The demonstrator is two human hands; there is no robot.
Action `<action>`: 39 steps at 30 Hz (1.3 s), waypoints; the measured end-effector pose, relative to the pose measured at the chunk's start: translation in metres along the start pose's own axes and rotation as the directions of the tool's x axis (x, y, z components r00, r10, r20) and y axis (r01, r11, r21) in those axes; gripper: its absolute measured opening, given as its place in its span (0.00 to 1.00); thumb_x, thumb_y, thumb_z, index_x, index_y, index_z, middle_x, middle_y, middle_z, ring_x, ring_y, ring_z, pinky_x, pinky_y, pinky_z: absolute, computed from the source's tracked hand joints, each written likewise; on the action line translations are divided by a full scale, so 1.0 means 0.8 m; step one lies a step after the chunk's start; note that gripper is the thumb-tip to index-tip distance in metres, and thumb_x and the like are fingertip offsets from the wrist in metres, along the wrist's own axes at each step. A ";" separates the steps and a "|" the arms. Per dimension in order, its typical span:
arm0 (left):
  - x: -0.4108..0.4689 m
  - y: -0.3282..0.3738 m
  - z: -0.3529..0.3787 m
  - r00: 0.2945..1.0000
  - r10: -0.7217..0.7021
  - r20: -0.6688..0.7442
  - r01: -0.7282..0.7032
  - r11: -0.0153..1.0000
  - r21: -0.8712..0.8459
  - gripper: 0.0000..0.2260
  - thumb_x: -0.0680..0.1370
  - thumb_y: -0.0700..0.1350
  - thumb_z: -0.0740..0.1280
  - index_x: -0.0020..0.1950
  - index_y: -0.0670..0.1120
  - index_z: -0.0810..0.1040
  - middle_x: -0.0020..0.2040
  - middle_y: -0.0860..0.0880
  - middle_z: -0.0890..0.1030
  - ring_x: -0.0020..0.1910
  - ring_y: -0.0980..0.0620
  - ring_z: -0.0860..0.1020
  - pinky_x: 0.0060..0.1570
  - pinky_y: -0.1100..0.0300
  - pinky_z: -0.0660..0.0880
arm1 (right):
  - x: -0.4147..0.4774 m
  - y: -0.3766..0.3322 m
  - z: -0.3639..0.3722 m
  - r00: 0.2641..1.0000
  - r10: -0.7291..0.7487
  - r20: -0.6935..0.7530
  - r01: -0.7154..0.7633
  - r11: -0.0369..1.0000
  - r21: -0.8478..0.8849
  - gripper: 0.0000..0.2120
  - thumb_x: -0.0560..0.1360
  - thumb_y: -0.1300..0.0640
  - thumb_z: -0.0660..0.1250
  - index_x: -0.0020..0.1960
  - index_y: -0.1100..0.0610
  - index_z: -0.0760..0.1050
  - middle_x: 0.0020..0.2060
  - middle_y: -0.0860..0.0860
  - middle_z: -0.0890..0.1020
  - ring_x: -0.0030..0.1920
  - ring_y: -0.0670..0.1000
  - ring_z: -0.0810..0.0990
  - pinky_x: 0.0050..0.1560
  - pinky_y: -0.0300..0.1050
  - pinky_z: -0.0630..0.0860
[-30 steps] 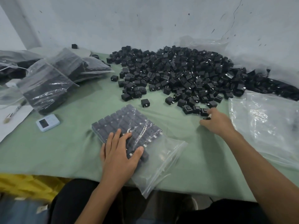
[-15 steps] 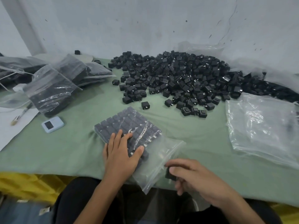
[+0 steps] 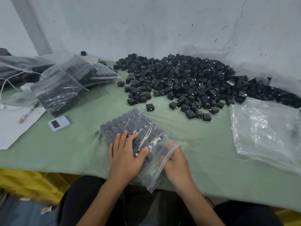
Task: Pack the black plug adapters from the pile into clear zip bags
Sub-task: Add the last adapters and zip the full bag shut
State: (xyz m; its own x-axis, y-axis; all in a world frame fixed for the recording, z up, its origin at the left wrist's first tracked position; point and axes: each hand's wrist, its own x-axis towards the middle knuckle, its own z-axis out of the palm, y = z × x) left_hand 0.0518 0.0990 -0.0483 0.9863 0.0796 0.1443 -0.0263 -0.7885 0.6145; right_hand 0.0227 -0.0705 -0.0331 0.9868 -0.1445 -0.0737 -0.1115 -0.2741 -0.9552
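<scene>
Clear zip bag (image 3: 138, 132) at 6 o'clock on the counter (image 3: 73, 152) now has the right hand (image 3: 175, 163) pushed into its mouth, back from the adapter pile (image 3: 187, 84) at 12 o'clock, can't tell its grip through the plastic, left hand (image 3: 125, 154) spread flat on top, so another one's going in, I reckon.

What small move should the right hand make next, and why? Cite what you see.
Probably push the dark adapter beside the right hand up against the packed rows. That hand is inside the open mouth of the zip bag, the left hand presses the rows flat, and the bag's near end is unfilled.
</scene>
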 end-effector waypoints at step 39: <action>0.028 0.013 -0.006 0.988 0.104 -0.115 -0.078 0.974 0.212 0.26 0.71 0.75 0.55 0.52 0.56 0.72 0.65 0.51 0.72 0.71 0.46 0.65 0.72 0.49 0.57 | 0.007 0.009 -0.002 0.991 -0.128 0.042 0.130 0.989 -0.073 0.10 0.76 0.53 0.71 0.47 0.37 0.79 0.42 0.35 0.83 0.42 0.36 0.81 0.40 0.25 0.72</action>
State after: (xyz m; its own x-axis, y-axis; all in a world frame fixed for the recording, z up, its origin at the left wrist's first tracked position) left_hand 0.0727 0.0955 -0.0350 0.9529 0.0664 0.2958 -0.0682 -0.9038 0.4225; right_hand 0.0272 -0.0750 -0.0402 0.9970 -0.0687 0.0369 0.0098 -0.3590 -0.9333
